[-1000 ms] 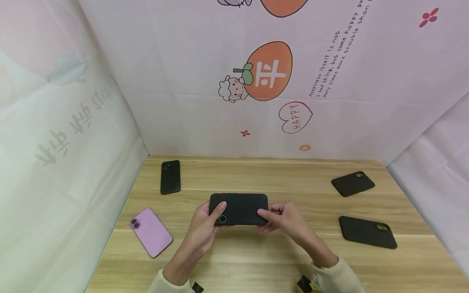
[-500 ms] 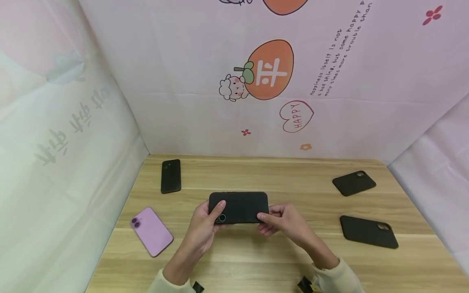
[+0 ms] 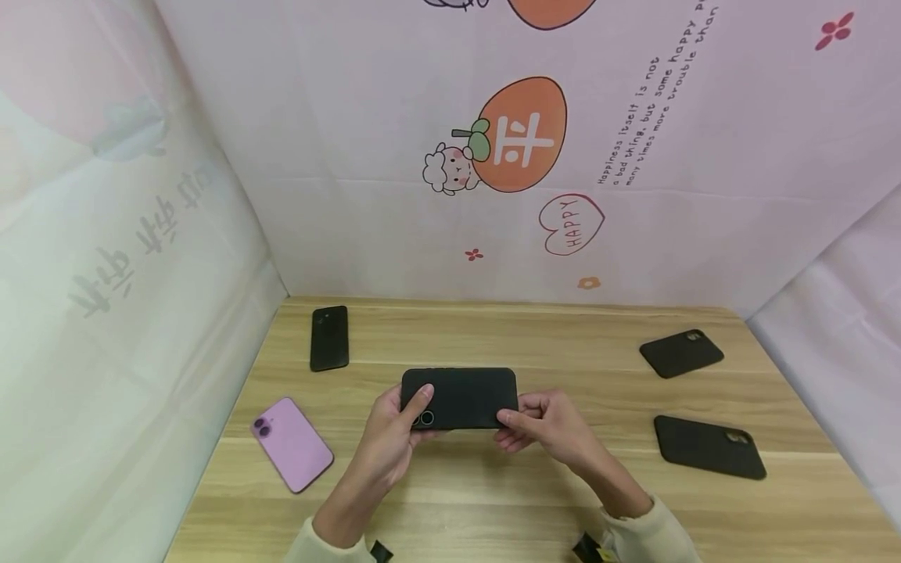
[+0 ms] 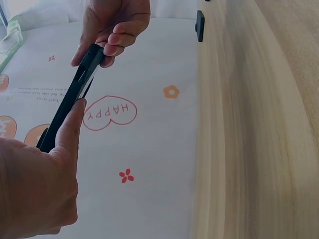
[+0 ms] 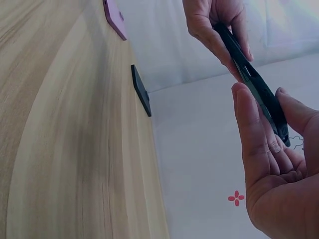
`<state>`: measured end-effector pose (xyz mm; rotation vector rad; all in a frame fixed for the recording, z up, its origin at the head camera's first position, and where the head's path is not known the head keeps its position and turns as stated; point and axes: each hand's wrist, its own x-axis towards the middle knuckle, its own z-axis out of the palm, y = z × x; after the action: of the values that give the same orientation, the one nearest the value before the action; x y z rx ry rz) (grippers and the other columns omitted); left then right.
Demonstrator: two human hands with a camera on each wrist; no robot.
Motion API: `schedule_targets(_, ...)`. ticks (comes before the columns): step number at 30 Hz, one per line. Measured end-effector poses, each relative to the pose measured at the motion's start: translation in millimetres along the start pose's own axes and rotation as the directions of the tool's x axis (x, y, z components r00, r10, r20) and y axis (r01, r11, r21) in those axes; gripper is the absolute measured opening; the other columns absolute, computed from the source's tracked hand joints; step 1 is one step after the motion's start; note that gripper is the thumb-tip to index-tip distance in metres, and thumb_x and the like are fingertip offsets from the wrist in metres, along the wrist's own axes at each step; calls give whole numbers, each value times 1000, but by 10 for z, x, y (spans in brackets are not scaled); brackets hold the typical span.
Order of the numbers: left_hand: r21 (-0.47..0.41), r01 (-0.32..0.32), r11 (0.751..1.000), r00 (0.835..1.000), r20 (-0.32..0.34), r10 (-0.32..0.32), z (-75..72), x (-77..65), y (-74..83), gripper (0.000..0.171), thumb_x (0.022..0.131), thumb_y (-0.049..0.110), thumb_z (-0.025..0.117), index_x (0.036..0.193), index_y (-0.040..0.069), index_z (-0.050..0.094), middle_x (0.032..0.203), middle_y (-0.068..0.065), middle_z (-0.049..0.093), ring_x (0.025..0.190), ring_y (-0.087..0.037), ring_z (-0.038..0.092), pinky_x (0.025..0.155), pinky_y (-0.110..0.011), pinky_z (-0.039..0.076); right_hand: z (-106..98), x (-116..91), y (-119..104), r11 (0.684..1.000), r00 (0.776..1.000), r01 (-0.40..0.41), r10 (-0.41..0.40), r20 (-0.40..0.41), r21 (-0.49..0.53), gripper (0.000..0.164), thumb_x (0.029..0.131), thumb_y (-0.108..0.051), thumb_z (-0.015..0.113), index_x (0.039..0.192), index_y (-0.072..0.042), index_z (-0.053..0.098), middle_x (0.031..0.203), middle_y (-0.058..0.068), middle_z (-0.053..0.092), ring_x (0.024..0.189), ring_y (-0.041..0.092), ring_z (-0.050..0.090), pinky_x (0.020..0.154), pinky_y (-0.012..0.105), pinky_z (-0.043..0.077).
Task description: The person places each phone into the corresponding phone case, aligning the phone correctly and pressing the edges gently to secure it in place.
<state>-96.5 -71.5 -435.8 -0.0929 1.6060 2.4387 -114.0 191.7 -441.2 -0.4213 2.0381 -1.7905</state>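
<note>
Both hands hold a phone in a black case point(image 3: 468, 399) lengthwise over the middle of the table, its back with the camera rings turned up. My left hand point(image 3: 387, 430) grips the camera end, thumb lying across the back. At the other end, my right hand point(image 3: 551, 422) pinches the corner between its thumb on top and fingers beneath. Seen edge-on in the left wrist view, the black case point(image 4: 70, 102) runs from one hand to the other. A long cutout in the side of the case point(image 5: 251, 74) shows in the right wrist view.
On the left lie a lilac phone point(image 3: 294, 446) and, farther back, a black phone point(image 3: 329, 338). Two black phone cases point(image 3: 681, 353) with camera cutouts lie at the right. White printed cloth point(image 3: 394, 234) hangs behind and beside the wooden table point(image 3: 464, 516).
</note>
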Motion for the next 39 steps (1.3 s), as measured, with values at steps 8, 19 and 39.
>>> schedule_targets(8, -31, -1, 1000, 1000, 7, 1, 2, 10, -21, 39, 112, 11, 54, 139, -16, 47, 131, -26, 61, 113, -27, 70, 90, -46, 63, -25, -17, 21, 1000, 999, 14, -15, 32, 10, 31, 102, -16, 72, 95, 14, 69, 87, 20, 79, 78, 29, 80, 75, 59, 61)
schedule_targets(19, -76, 21, 997, 1000, 22, -19, -4, 19, -62, 47, 113, 18, 53, 144, -17, 43, 132, -25, 61, 114, -27, 70, 89, -47, 63, -29, -52, 20, 998, 999, 26, -27, 24, 53, 36, 101, -13, 74, 86, 18, 62, 85, 21, 79, 79, 42, 78, 73, 57, 62)
schedule_targets(39, 19, 42, 999, 998, 35, -42, -12, 37, -48, 42, 110, 18, 59, 138, -13, 51, 126, -22, 67, 107, -26, 72, 85, -45, 65, -74, -31, -5, 997, 999, -52, 51, -12, -58, 33, 100, -21, 76, 90, 8, 65, 86, 20, 78, 84, 46, 77, 80, 49, 65)
